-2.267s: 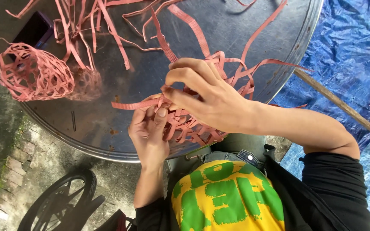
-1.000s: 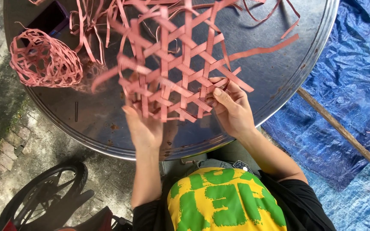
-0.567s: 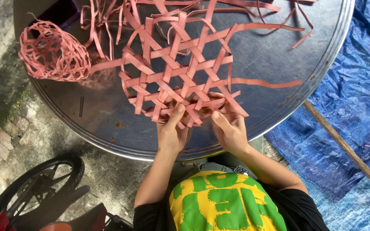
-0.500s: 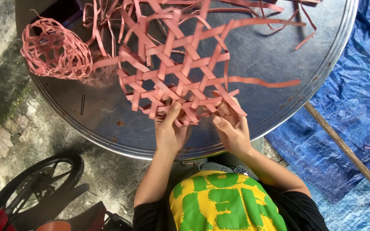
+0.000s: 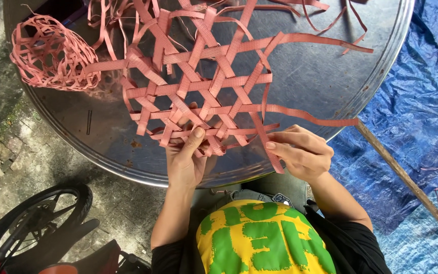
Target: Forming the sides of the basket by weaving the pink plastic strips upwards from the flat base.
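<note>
The woven mat point(image 5: 198, 96) of pink strips lay flat on the round metal surface point(image 5: 310, 76), its open lattice spread from the middle toward twelve o'clock, with loose strip ends trailing off toward one and two o'clock.

The left hand point(image 5: 186, 160) came up from six o'clock with the forearm nearly straight, palm turned partly upward under the near edge of the mat. Its thumb pressed down on top of the strips while the other fingers point(image 5: 178, 115) reached underneath and showed through a gap in the lattice, so the hand was pinched closed on the mat's near edge.

The right hand point(image 5: 300, 152) sat at about four o'clock from the mat's centre, wrist bent inward, knuckles up. Its fingers were curled together, the fingertips point(image 5: 270, 145) closed on one loose strip point(image 5: 272, 152) that ran down from the weave and ended just below the hand (another long strip passed over the knuckles toward three o'clock).

At ten o'clock on the same surface rested a small basket point(image 5: 51, 53) woven of the same pink strips, apart from the mat but joined to it by a strip. A blue tarp point(image 5: 422, 127) covered the ground at three o'clock with a wooden stick point(image 5: 406, 180) lying across it, and a wheel point(image 5: 31, 223) showed at seven o'clock.
</note>
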